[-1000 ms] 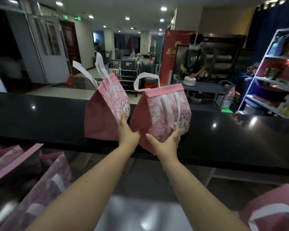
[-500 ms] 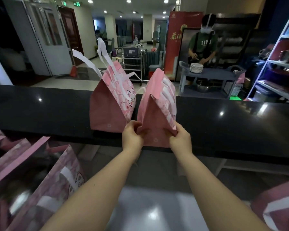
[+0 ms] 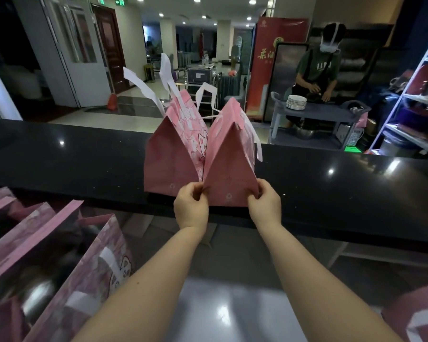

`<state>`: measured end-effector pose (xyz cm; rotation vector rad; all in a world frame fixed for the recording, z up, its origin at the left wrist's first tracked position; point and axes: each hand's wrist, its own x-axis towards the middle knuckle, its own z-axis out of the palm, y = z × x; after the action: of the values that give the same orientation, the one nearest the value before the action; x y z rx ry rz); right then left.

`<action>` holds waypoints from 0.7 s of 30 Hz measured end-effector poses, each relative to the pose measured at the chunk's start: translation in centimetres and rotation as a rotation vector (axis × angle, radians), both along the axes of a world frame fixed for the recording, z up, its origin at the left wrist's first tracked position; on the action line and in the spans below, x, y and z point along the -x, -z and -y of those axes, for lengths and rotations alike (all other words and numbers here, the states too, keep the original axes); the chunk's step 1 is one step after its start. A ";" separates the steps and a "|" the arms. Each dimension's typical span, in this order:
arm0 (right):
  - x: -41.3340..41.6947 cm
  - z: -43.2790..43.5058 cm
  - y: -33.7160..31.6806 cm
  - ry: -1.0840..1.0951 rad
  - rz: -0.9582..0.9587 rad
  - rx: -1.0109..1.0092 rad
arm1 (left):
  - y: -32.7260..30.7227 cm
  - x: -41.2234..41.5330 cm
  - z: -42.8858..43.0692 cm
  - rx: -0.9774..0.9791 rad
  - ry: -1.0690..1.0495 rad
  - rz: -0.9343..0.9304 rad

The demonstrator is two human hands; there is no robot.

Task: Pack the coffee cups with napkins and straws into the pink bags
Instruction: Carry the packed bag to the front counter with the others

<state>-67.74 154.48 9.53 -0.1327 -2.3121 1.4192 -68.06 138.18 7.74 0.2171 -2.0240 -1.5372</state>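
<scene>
Turned since a second ago, the folded-shut pink bag now shows its narrow gusset side to the person. It stands on the black counter, touching a second pink bag at its 9 o'clock. The left hand pinches its lower left corner and the right hand its lower right corner. The hands are apart and equally near, with the bag upright at their 12 o'clock, its top fold running along the 12–6 line. Its contents are hidden. Release looks due, and nothing blocks a retreat toward 6. Several open pink bags wait at 8 o'clock.
</scene>
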 end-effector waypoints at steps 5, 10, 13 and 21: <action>0.8 1.6 -0.2 -0.001 0.019 -0.012 | 0.6 0.8 1.5 -0.082 -0.046 0.036; 2.2 2.8 -0.7 -0.080 0.092 -0.025 | -0.3 2.7 3.0 -0.038 -0.082 0.103; 2.5 3.1 -0.8 -0.146 0.135 -0.016 | -0.9 2.9 3.7 -0.061 -0.061 0.127; 0.2 4.0 -2.7 -0.017 -0.197 -0.183 | -3.6 0.8 6.1 0.199 0.030 0.062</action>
<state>-67.95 150.49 12.23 0.0780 -2.2694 1.1642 -68.90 132.05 11.30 0.1583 -2.2219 -1.3501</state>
